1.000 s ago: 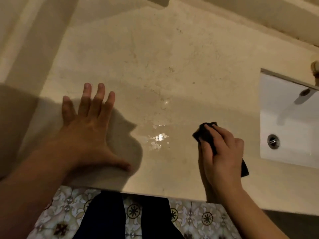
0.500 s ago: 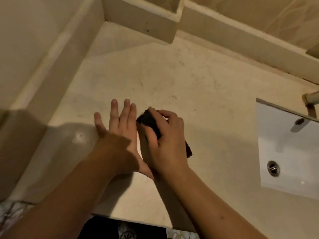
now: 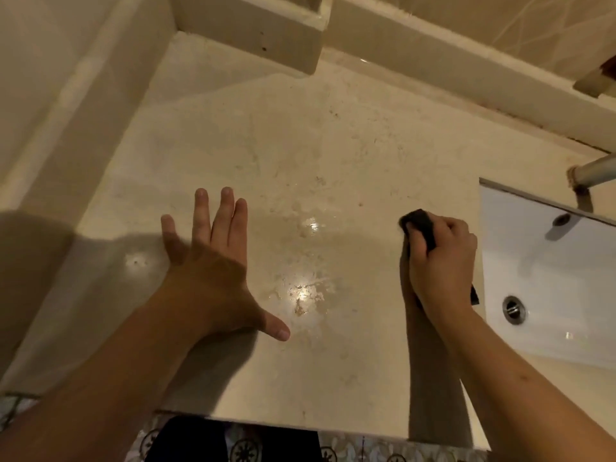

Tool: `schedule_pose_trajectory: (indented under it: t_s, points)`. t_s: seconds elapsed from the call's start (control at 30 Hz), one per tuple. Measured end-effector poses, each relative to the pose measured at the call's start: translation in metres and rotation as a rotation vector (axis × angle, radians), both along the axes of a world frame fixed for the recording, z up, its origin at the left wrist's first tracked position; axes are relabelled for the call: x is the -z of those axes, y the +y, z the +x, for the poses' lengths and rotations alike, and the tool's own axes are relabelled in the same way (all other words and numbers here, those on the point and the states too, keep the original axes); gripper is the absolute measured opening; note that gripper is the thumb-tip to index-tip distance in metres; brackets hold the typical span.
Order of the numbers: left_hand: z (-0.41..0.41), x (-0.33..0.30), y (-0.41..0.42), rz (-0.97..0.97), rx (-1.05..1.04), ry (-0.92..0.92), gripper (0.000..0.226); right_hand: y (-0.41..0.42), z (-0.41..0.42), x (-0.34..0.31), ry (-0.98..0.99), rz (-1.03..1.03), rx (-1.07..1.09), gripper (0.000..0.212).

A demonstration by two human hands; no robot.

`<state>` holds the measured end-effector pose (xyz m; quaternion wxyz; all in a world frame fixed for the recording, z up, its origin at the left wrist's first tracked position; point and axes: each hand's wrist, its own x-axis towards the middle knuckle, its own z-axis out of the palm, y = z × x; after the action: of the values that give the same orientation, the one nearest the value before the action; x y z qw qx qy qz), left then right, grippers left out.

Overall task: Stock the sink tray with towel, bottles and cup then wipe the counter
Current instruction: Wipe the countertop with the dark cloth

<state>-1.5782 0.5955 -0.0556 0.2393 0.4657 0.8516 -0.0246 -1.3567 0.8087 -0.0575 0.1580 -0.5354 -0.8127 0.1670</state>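
A beige stone counter [image 3: 333, 155] fills the head view, with a wet, shiny patch [image 3: 305, 295] near its middle. My right hand [image 3: 440, 261] presses a small dark cloth [image 3: 421, 223] flat on the counter, close to the sink's left edge; most of the cloth is hidden under the fingers and palm. My left hand [image 3: 213, 261] lies flat on the counter to the left, fingers spread, holding nothing. No tray, bottles or cup show in this view.
A white sink basin [image 3: 550, 278] with a metal drain [image 3: 515, 310] sits at the right, a metal faucet spout [image 3: 596, 170] above it. A raised ledge [image 3: 253, 31] and backsplash run along the back. Patterned floor tiles [image 3: 350, 450] show below the counter's front edge.
My right hand has swept the cloth rightward from beside my left hand to near the sink. The left hand stays flat in place. The view has shifted slightly.
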Motion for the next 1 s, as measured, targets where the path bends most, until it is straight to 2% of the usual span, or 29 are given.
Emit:
schedule_pose_trajectory:
  t_s: [0.13, 0.27, 0.4, 0.5, 0.6, 0.8, 1.0]
  points:
    - [0.006, -0.002, -0.002, 0.015, -0.015, -0.014, 0.175, 0.004, 0.002, -0.018, 0.137, -0.027, 0.151, 0.029]
    - [0.002, -0.002, -0.005, 0.061, -0.096, -0.007, 0.177, -0.060, -0.066, -0.038, 0.324, -0.022, -0.050, 0.025]
    - [-0.004, 0.000, -0.007, 0.086, -0.075, -0.070, 0.180, -0.117, -0.120, -0.032, 0.289, -0.081, -0.243, 0.029]
    - [-0.007, 0.002, -0.007, 0.053, -0.014, -0.045, 0.179, -0.147, -0.127, -0.014, 0.145, -0.112, -0.282, 0.038]
    - [-0.007, 0.006, -0.008, 0.037, 0.009, -0.018, 0.176, -0.158, -0.112, -0.002, 0.028, -0.057, -0.322, 0.039]
    - [-0.009, 0.015, -0.008, 0.044, 0.035, 0.039, 0.172, -0.141, -0.046, -0.001, 0.032, -0.028, -0.342, 0.039]
    - [-0.002, -0.003, -0.011, -0.011, -0.032, -0.042, 0.170, -0.077, 0.034, 0.000, 0.071, -0.004, -0.276, 0.033]
